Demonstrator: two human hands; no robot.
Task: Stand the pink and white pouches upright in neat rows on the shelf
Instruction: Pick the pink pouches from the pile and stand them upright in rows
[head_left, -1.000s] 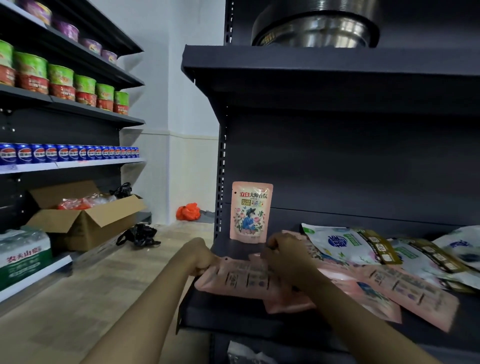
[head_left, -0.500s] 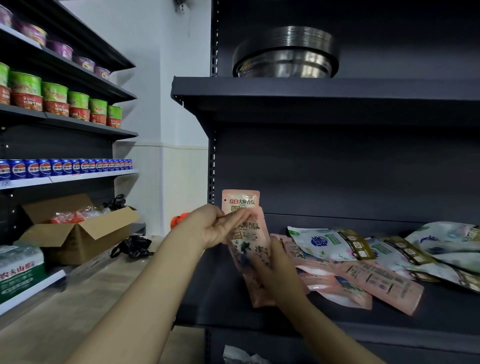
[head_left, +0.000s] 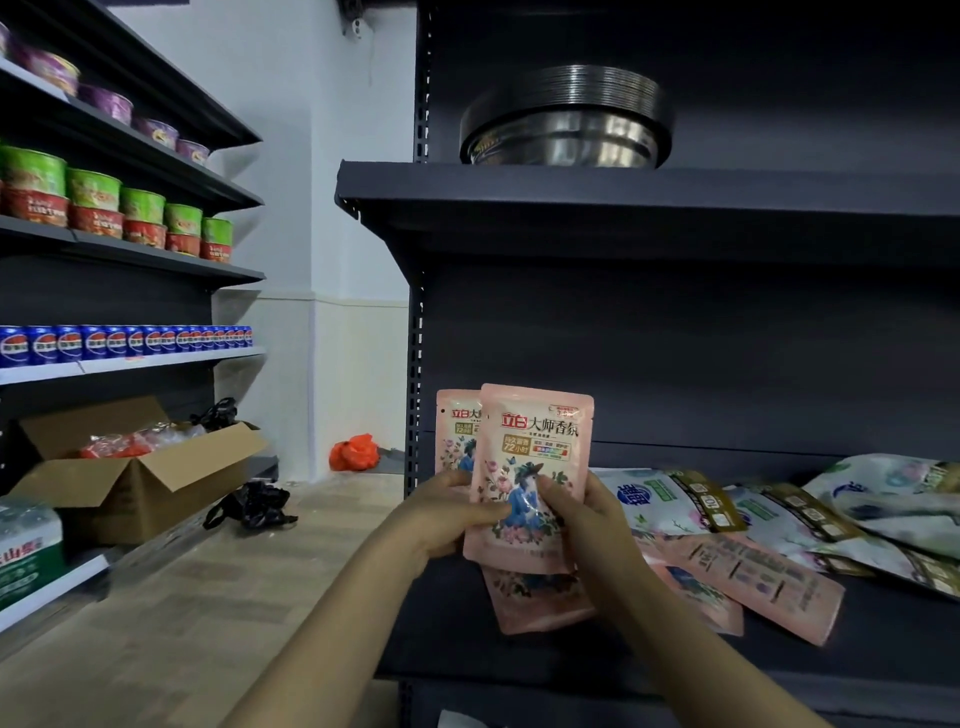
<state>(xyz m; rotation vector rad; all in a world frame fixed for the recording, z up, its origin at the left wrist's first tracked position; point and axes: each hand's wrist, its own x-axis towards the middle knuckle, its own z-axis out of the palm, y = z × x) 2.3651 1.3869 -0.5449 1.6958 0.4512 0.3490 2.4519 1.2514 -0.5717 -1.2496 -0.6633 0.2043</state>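
Both hands hold one pink pouch (head_left: 535, 447) upright, front label facing me, above the shelf's left end. My left hand (head_left: 447, 512) grips its left edge; my right hand (head_left: 582, 512) grips its right side. Behind it another pink pouch (head_left: 456, 431) stands upright against the back panel at the far left. A pink pouch (head_left: 540, 603) lies flat just below my hands, and more pink pouches (head_left: 753, 582) lie flat to the right. White pouches (head_left: 670, 501) lie in a loose heap further right on the dark shelf (head_left: 779, 670).
The shelf above (head_left: 623, 208) carries a stack of steel bowls (head_left: 566, 124). To the left, another rack holds green cup noodles (head_left: 93, 208) and blue cans (head_left: 124, 343). An open cardboard box (head_left: 135, 467), a black bag (head_left: 254, 506) and an orange bag (head_left: 356, 452) lie on the floor.
The pink pouch went from lying flat under both hands to being lifted, turned upright and faced toward me, in front of the standing pouch. The camera tilted down a little.
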